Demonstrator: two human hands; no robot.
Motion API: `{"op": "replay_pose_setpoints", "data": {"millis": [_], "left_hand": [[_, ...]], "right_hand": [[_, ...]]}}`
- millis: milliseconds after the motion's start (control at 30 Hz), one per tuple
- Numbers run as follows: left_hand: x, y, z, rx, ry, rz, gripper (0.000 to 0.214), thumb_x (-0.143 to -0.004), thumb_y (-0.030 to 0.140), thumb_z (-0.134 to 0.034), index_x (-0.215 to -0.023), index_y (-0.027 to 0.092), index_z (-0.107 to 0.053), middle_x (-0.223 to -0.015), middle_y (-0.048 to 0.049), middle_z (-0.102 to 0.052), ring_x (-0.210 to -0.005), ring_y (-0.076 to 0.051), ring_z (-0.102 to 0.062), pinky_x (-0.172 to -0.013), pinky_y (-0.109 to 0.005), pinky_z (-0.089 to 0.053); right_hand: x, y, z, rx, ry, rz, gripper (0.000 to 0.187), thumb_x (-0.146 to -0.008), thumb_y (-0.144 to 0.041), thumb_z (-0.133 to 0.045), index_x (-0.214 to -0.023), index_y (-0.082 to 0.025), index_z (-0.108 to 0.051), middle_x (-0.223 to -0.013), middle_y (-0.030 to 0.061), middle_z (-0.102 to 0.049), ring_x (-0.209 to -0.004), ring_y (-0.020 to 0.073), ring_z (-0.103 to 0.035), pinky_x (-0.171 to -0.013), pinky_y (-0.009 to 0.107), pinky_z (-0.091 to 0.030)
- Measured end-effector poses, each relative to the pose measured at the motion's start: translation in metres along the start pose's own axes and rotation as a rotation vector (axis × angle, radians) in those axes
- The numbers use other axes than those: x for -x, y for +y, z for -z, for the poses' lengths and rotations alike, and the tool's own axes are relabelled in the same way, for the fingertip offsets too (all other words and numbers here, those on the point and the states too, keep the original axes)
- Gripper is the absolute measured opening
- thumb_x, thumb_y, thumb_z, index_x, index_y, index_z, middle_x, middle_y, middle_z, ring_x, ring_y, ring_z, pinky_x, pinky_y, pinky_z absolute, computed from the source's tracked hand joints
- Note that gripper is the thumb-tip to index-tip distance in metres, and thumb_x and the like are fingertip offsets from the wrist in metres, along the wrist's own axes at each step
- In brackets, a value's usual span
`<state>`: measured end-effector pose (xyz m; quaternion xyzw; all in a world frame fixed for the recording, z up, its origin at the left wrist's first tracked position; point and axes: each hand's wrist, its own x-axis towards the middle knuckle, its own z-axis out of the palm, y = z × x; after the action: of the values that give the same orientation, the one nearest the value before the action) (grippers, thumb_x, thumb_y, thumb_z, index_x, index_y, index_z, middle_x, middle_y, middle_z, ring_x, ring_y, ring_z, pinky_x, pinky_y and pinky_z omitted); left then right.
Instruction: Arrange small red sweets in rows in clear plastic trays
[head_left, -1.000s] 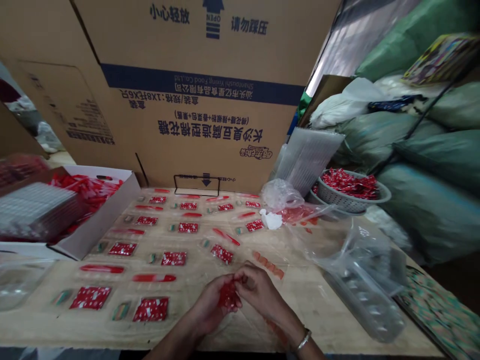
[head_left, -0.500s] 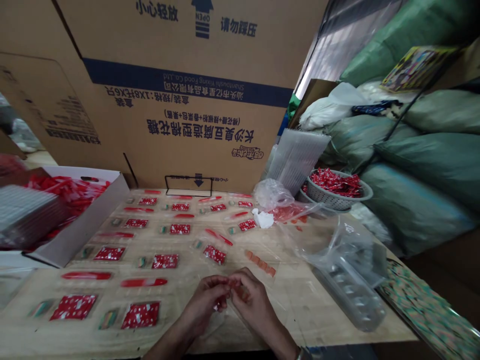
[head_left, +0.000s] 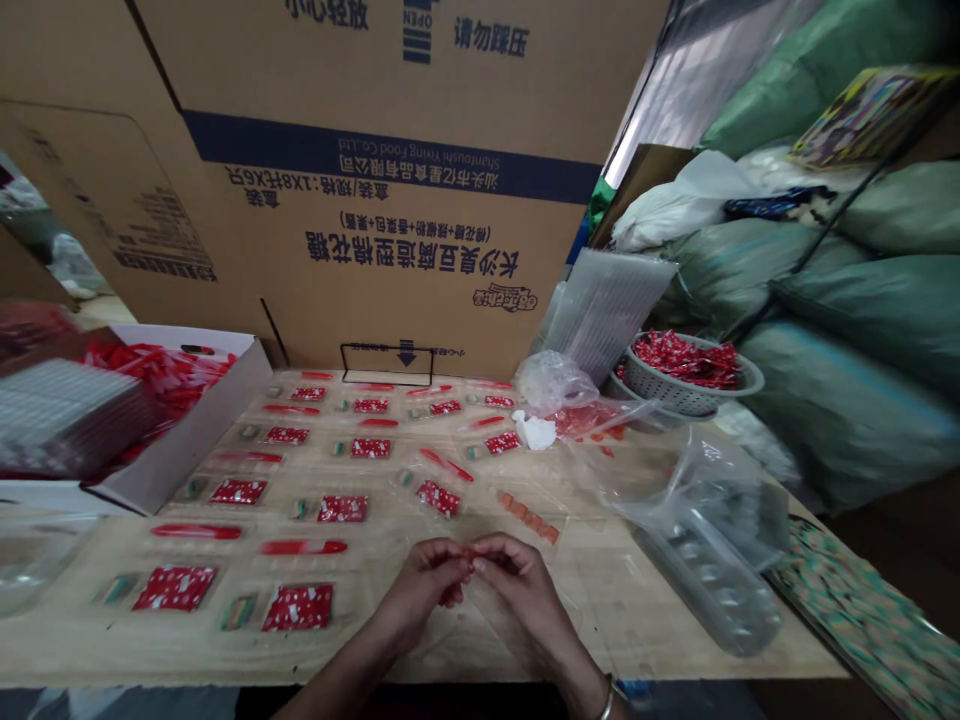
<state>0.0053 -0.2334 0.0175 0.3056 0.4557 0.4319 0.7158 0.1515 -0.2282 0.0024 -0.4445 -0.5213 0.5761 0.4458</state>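
My left hand (head_left: 421,590) and my right hand (head_left: 517,585) meet near the front of the wooden table (head_left: 637,610), fingers pinched together on a small red candy piece (head_left: 466,556). Clear bags lie in rows ahead of them, each with a red packet (head_left: 298,606) and a red stick (head_left: 303,547). One nearby bag holds a strip of orange candies (head_left: 529,517). Another red packet (head_left: 437,497) lies just beyond my hands.
A large cardboard box (head_left: 390,180) stands behind the table. A white box (head_left: 180,440) of red sticks sits left. A grey basket (head_left: 686,375) of red packets and crumpled clear plastic bags (head_left: 697,520) lie right, before green sacks (head_left: 855,330).
My hands have drawn closer together, and the red piece that showed larger in my left hand is now mostly hidden between the fingertips. The view shifted slightly.
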Motion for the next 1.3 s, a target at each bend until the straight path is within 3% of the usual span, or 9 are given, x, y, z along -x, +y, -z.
{"op": "replay_pose_setpoints", "data": {"millis": [133,233,300,433,633,833,933,1100,1300], "left_hand": [[-0.001,-0.005,0.001,-0.035,0.0,-0.005,0.031,-0.057,0.039,-0.075,-0.054,0.014,-0.057,-0.043,0.0042,-0.047,-0.04,-0.006,-0.038,-0.044,-0.021,-0.026],[-0.003,-0.008,0.003,0.028,0.031,0.041,0.034,-0.058,0.044,-0.073,-0.065,0.014,-0.06,-0.049,0.0036,-0.052,-0.04,-0.006,-0.042,-0.043,-0.021,-0.025],[-0.003,-0.007,0.005,0.091,0.073,0.088,0.037,-0.057,0.044,-0.074,-0.076,0.016,-0.061,-0.052,0.0035,-0.055,-0.041,-0.007,-0.044,-0.042,-0.02,-0.025],[-0.002,0.001,0.009,0.161,0.117,0.149,0.038,-0.055,0.038,-0.074,-0.082,0.016,-0.06,-0.053,0.0028,-0.058,-0.042,-0.007,-0.047,-0.042,-0.018,-0.026],[0.002,0.012,0.015,0.308,0.122,0.229,0.02,-0.07,0.029,-0.065,-0.084,0.014,-0.062,-0.057,0.0003,-0.06,-0.046,-0.007,-0.051,-0.046,-0.017,-0.035],[0.004,0.017,0.024,0.525,0.01,0.267,0.023,-0.077,0.021,-0.051,-0.093,0.009,-0.064,-0.079,-0.0096,-0.068,-0.065,-0.014,-0.063,-0.058,-0.021,-0.046],[0.004,0.015,0.025,0.54,0.005,0.248,0.026,-0.076,0.018,-0.049,-0.094,0.009,-0.064,-0.083,-0.0111,-0.069,-0.072,-0.016,-0.064,-0.063,-0.023,-0.046],[0.003,0.011,0.016,0.533,0.033,0.247,0.015,-0.074,0.013,-0.051,-0.075,0.011,-0.066,-0.069,-0.0041,-0.067,-0.057,-0.01,-0.058,-0.058,-0.022,-0.044],[0.008,0.013,0.014,0.42,-0.092,0.231,0.02,-0.063,0.014,-0.062,-0.082,0.014,-0.068,-0.079,-0.0028,-0.068,-0.067,-0.011,-0.06,-0.051,-0.018,-0.039]], "right_hand": [[0.004,0.002,-0.003,0.077,0.008,0.067,0.02,-0.072,-0.038,-0.067,-0.078,-0.019,-0.064,-0.068,0.0011,-0.065,-0.064,0.0151,-0.06,-0.062,0.026,-0.048],[-0.009,-0.003,0.005,0.22,0.004,0.11,0.014,-0.076,-0.032,-0.061,-0.078,-0.018,-0.062,-0.068,0.001,-0.063,-0.062,0.0143,-0.059,-0.058,0.024,-0.046],[-0.028,-0.008,0.017,0.493,0.035,0.176,0.008,-0.078,-0.023,-0.056,-0.079,-0.017,-0.062,-0.075,0.0025,-0.063,-0.069,0.0144,-0.059,-0.062,0.023,-0.045],[-0.07,-0.015,0.041,0.972,0.03,0.257,0.016,-0.076,-0.008,-0.05,-0.073,-0.017,-0.063,-0.08,0.004,-0.06,-0.076,0.0146,-0.056,-0.071,0.024,-0.042],[-0.09,-0.003,0.045,1.082,-0.013,0.195,0.02,-0.076,-0.006,-0.05,-0.073,-0.017,-0.066,-0.078,0.0042,-0.061,-0.075,0.0157,-0.057,-0.072,0.024,-0.042],[-0.067,-0.01,0.041,1.068,0.024,0.236,0.029,-0.076,-0.011,-0.052,-0.103,-0.017,-0.062,-0.104,0.0103,-0.058,-0.096,0.0216,-0.053,-0.086,0.031,-0.04],[-0.041,-0.027,0.021,0.85,-0.03,0.319,0.014,-0.081,-0.019,-0.052,-0.087,-0.019,-0.065,-0.088,0.0062,-0.061,-0.085,0.0197,-0.056,-0.078,0.03,-0.043],[-0.014,-0.04,-0.017,0.694,-0.218,0.297,0.015,-0.074,-0.01,-0.053,-0.076,-0.021,-0.064,-0.083,0.0021,-0.063,-0.08,0.0166,-0.057,-0.072,0.026,-0.043],[-0.018,-0.021,-0.015,0.436,-0.132,0.125,0.01,-0.071,-0.014,-0.051,-0.066,-0.018,-0.058,-0.066,-0.0007,-0.059,-0.062,0.013,-0.054,-0.058,0.022,-0.042]]}}
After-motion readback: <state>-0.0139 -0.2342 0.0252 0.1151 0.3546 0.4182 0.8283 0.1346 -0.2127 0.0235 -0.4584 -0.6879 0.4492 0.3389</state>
